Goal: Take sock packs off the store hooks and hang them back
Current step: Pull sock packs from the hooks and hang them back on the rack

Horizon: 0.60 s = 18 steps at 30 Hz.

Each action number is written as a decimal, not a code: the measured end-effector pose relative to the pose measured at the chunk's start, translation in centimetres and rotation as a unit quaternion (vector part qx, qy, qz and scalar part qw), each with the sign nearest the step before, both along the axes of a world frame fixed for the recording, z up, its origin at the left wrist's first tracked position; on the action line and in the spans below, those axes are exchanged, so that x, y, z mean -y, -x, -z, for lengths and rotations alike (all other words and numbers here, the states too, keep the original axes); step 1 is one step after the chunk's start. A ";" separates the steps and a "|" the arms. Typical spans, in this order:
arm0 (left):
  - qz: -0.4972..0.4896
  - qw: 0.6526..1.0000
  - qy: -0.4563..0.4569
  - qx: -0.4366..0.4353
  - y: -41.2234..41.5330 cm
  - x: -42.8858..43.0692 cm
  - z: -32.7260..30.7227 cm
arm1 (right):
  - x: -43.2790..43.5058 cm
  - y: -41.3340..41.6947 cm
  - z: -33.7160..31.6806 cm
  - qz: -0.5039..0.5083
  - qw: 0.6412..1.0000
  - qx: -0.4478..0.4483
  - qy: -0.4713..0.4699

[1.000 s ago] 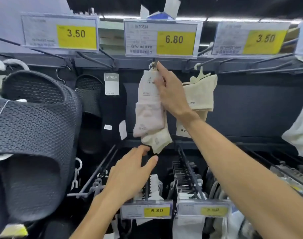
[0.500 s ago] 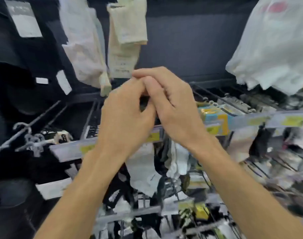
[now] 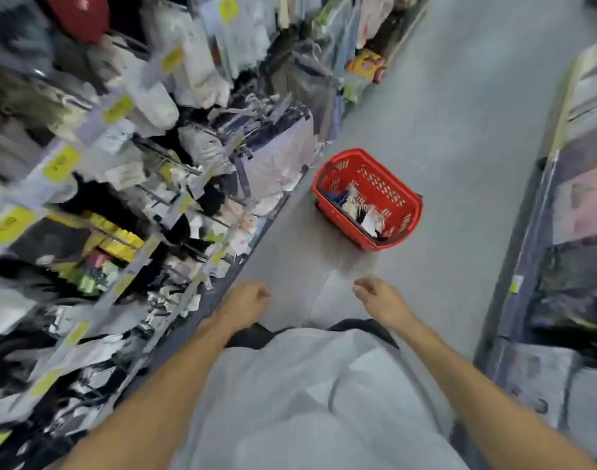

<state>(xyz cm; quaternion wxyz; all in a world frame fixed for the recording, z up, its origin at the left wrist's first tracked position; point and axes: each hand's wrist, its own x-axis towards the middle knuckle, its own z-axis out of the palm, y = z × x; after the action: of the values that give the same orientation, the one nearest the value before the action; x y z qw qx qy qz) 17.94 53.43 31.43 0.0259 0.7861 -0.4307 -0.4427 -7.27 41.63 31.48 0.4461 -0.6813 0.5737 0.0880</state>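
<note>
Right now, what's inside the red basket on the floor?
The red basket holds a small heap of white and black packs, with something blue at one end. They're too blurred to name, and its near wall hides the bottom.

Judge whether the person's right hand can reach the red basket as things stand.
Probably not: the floor between is bare, but the red basket stands well ahead of the right hand; a step and a bend seem needed.

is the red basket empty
No, the basket has several white and dark packs lying in it.
</note>
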 end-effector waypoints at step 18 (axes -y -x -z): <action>0.182 0.977 -0.105 -0.047 3.1 30.9 11.8 | 18.4 7.1 11.6 0.220 0.949 -0.120 -0.189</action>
<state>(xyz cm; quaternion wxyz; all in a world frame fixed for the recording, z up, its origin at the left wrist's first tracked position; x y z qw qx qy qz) 14.89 22.49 19.62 -0.1176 0.6711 -0.5162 -0.5191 -14.32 23.19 19.88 0.5031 -0.4255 0.7314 0.1757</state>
